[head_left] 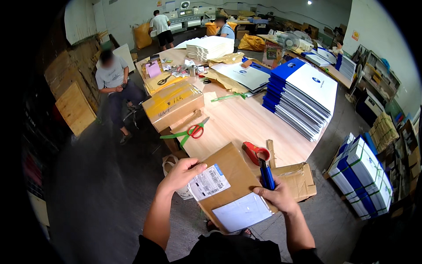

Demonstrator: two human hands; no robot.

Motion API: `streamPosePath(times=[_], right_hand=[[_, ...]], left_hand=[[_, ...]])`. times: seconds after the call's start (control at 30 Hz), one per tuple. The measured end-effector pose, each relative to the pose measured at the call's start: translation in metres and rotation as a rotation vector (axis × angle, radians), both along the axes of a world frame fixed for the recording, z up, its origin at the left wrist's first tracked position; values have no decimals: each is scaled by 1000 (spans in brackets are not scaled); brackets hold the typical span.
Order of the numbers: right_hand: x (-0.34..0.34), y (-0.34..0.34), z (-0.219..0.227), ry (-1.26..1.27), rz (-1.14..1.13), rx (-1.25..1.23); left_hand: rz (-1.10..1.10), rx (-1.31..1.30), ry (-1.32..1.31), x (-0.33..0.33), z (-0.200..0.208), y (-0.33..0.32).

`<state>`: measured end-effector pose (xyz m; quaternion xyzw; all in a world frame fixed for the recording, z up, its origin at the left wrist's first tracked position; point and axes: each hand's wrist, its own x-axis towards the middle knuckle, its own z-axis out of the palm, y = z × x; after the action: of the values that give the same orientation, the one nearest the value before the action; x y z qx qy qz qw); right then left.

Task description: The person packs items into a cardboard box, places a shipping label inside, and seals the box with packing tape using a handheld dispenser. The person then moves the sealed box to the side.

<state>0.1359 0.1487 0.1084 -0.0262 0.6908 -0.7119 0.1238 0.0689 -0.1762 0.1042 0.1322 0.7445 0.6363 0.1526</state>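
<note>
A flat brown cardboard parcel (235, 176) is tilted in front of me at the table's near edge. It bears a white shipping label (210, 181) and a larger white paper sheet (241, 212) under clear film. My left hand (182, 173) grips its left edge, the thumb beside the label. On the right edge my right hand (280, 196) pinches the parcel, and a blue utility knife (266, 174) sticks up from the same hand. Whether its blade is out I cannot tell. Just beyond stands a red tape dispenser (252, 152), close to the knife.
Red-handled scissors (195, 130) lie on green strapping on the wooden table (233, 125). A taped carton (173, 105) stands left, stacked blue-and-white folders (303, 97) right. An opened carton (296, 180) sits by my right hand. Strapped bundles (362, 176) rest on the floor. One person (115, 72) sits left; others work farther back.
</note>
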Motion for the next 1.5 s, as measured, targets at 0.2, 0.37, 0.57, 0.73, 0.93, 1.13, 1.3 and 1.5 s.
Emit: streamPosePath(times=[0.2,0.37,0.57,0.73,0.93,1.13,1.3,1.5], right_hand=[[-50,26,35,223,298,256],[-98,27,76,337,528,476],[-81,33,122,710,-255,450],[-25,13,114,747,-84,820],[-22,-34,85,614,-180,589],[-14,-78,69,668,-181,635],[-14,-89,72,630,-129,701],[-16,-97,86,663,-133,745]], left_hand=[[-110,281,-22,0,-3,6],[-14,278,-28,-11,22,49],[295,532,100,-14,30,44],[425,576,269,-16,25,50],[463,461,432,-21,4,58],[530,328,646,-22,8,68],[545,251,713,-25,10,71],[592,115,857,-28,16,58]])
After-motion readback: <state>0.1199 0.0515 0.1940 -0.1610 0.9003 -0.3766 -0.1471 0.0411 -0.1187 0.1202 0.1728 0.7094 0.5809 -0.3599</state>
